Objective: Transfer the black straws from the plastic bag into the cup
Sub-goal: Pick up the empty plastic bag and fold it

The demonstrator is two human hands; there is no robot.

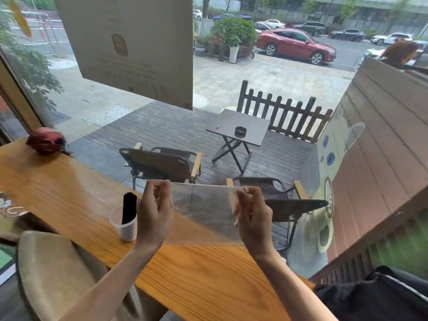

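Note:
A clear plastic bag hangs stretched flat between my two hands above the wooden counter. My left hand pinches its upper left corner. At the upper right corner, my right hand pinches it too. No straws show inside the bag. A bundle of black straws stands upright in a translucent plastic cup on the counter, just left of my left hand.
A red helmet lies at the counter's far left end by the window. A beige padded chair stands at my lower left. A black bag or garment sits at lower right. The window glass runs along the counter's far edge.

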